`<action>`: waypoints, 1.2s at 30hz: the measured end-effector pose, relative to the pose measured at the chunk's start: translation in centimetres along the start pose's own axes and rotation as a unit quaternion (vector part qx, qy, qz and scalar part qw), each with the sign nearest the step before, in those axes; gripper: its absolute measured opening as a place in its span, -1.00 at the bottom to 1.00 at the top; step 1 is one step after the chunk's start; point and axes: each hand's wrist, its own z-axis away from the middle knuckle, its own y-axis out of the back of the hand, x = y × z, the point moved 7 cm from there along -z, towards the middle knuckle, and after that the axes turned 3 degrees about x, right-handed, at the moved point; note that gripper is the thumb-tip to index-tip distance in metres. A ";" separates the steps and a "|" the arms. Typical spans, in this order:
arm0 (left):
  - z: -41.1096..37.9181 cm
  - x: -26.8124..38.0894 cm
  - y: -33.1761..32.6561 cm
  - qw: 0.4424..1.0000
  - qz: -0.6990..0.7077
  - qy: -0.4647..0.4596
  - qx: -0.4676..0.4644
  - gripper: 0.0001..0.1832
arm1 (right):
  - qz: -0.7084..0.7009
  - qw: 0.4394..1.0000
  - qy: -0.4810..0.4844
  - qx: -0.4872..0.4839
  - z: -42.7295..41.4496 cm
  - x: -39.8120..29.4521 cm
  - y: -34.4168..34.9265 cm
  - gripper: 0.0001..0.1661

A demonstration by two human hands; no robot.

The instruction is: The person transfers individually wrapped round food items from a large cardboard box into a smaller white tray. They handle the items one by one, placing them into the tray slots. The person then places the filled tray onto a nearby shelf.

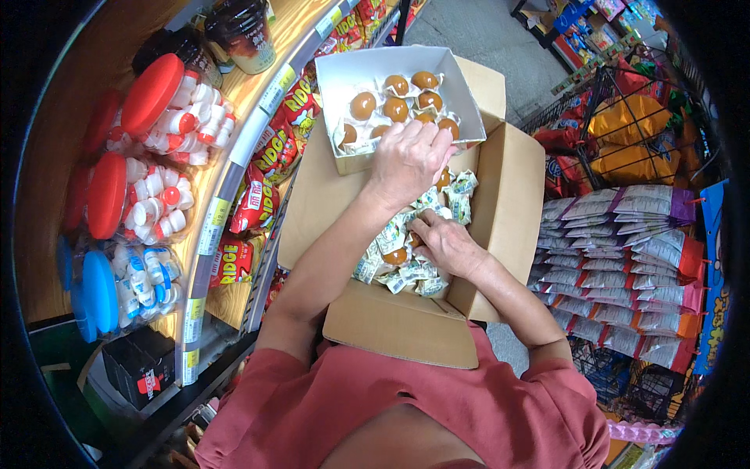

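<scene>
My left hand (410, 158) reaches over the near wall of a white paperboard box (404, 61), its fingers curled down among packaged brown eggs (395, 109). Its fingertips are hidden, so I cannot tell whether it holds an egg. The white box rests on the far part of an open cardboard carton (504, 199). Down in the carton, my right hand (448, 240) has thumb and fingers around a packaged brown egg (415, 239). Several printed plastic packets (389, 234) lie about it, some with the brown egg showing.
At left, a wooden shelf (293, 35) holds red-lidded jars (167, 214), blue-lidded jars (146, 284) and lidded cups (243, 35). Red snack bags (258, 199) fill the shelf below. Hanging packets (621, 258) and a black wire rack (633, 129) of snacks stand close at right.
</scene>
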 end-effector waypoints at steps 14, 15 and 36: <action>0.1 -0.1 0.1 1.000 0.003 -0.003 -0.002 -0.77 | -0.073 0.992 -0.102 -0.029 -0.3 1.8 3.5 -0.54; 0.1 0.1 0.1 1.000 0.006 -0.006 -0.003 -0.77 | -0.138 0.983 -0.118 -0.026 -0.3 2.0 5.0 -0.57; 0.1 0.0 -0.2 1.000 -0.019 -0.002 -0.007 -0.79 | -0.413 0.884 -0.155 0.153 -11.5 3.1 17.1 -0.60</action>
